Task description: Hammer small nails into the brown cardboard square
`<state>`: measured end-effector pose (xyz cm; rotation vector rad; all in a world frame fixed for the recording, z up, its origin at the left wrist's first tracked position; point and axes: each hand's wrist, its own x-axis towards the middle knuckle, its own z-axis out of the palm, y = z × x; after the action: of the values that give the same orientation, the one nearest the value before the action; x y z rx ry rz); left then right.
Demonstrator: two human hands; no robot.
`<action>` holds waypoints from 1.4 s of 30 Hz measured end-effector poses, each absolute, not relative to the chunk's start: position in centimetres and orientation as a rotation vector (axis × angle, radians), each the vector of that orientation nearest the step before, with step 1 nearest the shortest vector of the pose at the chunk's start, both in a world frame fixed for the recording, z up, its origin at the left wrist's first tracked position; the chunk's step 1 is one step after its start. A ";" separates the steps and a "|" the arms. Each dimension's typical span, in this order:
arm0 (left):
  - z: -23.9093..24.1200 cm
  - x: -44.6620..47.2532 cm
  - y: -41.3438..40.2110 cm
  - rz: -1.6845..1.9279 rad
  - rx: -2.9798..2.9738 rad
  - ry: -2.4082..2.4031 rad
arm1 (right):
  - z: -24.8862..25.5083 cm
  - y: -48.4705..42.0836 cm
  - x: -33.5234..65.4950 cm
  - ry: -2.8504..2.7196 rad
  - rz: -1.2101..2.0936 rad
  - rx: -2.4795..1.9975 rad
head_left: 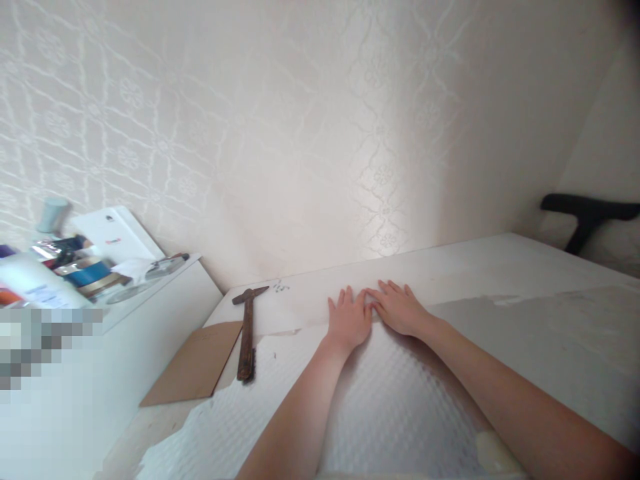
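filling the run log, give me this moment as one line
left hand: palm down at bubble wrap edge; right hand: palm down beside left hand; hammer: lying left of both hands; brown board: beside hammer

Your left hand point(350, 319) and right hand point(401, 310) lie flat at the edge of bubble wrap point(395, 420) — wooden-handled hammer point(247, 337) leftward.

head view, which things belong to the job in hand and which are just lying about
Likely in use:
- bumpy white sheet, left hand and right hand at its far edge
- perhaps hammer and small dark bits, untouched

Seemingly lying about:
- brown board
- white box
- blue round item
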<state>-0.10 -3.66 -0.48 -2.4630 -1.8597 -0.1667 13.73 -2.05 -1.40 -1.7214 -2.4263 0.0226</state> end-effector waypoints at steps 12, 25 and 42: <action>-0.3 0.0 -3.7 -0.160 -2.473 -1.863 | -1.3 -2.1 13.7 -2.428 0.021 -1.733; -0.4 -0.1 -3.7 -0.170 -2.478 -1.863 | -1.3 -2.1 13.7 -2.428 0.014 -1.739; -0.5 -0.1 -3.7 -0.178 -2.475 -1.860 | -1.3 -2.1 13.7 -2.433 0.008 -1.726</action>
<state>-0.10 -3.67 -0.46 -2.4753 -1.8599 -0.1779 13.72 -2.09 -1.33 -1.7262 -2.4326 0.0076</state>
